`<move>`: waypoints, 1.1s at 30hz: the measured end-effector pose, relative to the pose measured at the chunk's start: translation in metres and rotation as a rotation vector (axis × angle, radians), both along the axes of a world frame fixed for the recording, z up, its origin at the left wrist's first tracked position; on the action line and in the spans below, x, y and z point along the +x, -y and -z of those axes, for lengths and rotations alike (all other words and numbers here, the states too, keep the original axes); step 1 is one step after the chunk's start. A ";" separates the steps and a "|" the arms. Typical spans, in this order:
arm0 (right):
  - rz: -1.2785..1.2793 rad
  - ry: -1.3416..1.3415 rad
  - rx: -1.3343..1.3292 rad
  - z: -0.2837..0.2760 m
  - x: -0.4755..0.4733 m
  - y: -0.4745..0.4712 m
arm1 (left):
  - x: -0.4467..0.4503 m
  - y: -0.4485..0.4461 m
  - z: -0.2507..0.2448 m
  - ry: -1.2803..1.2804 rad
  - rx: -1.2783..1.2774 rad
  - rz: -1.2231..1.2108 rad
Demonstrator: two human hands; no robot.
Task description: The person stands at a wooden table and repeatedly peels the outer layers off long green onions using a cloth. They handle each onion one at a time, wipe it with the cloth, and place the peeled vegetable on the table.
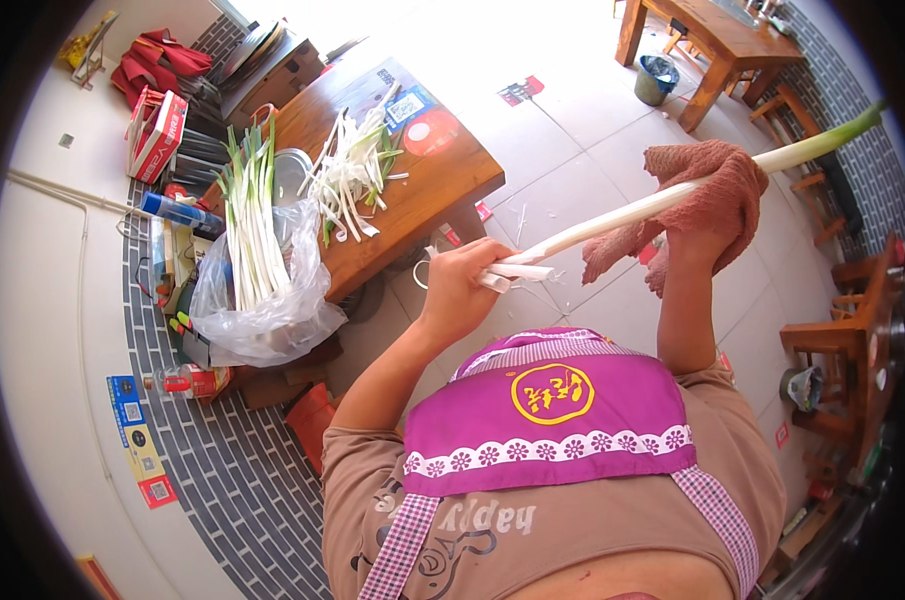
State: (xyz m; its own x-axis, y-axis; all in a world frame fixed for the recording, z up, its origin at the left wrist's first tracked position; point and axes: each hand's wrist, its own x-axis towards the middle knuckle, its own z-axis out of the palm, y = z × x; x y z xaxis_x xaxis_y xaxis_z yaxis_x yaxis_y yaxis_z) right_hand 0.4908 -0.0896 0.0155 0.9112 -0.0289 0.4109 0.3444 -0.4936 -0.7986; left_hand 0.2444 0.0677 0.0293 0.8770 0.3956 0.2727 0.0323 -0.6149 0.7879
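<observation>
A long Welsh onion stalk (632,214) is held slantwise in front of my purple apron (546,420). Its green end points to the upper right. A reddish-brown terry towel (722,187) is wrapped around the stalk, and my right hand (696,238) grips it through the cloth, which hides most of the fingers. My left hand (464,285) is closed at the white lower end, holding loosened strips of outer skin (524,271) beside the stalk. Whether the left fingers also press the stalk itself is hard to tell.
On the left, a wooden table (445,180) bears a heap of peeled skins (355,165). Several Welsh onions (254,217) stand in a clear plastic bag (269,330) at its near corner. A bin (656,79) stands by another wooden table (730,34). Skin scraps lie on the tiled floor.
</observation>
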 end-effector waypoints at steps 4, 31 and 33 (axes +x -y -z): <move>-0.105 0.244 -0.459 0.003 -0.006 -0.009 | -0.004 -0.030 0.011 0.055 0.152 0.062; 0.145 -0.346 0.540 -0.012 -0.037 -0.017 | -0.005 -0.330 0.089 0.025 -1.143 -0.349; 0.052 -0.343 0.508 -0.011 -0.040 -0.013 | 0.000 -0.380 0.110 -0.026 -0.967 -0.486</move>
State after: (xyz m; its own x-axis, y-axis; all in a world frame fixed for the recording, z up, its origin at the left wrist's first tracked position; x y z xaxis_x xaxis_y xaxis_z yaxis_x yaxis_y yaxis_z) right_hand 0.4509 -0.0764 0.0265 0.9811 -0.1926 0.0180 0.0121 -0.0317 -0.9994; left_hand 0.2439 0.4478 -0.0803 0.5696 0.7399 -0.3579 0.1284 0.3499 0.9279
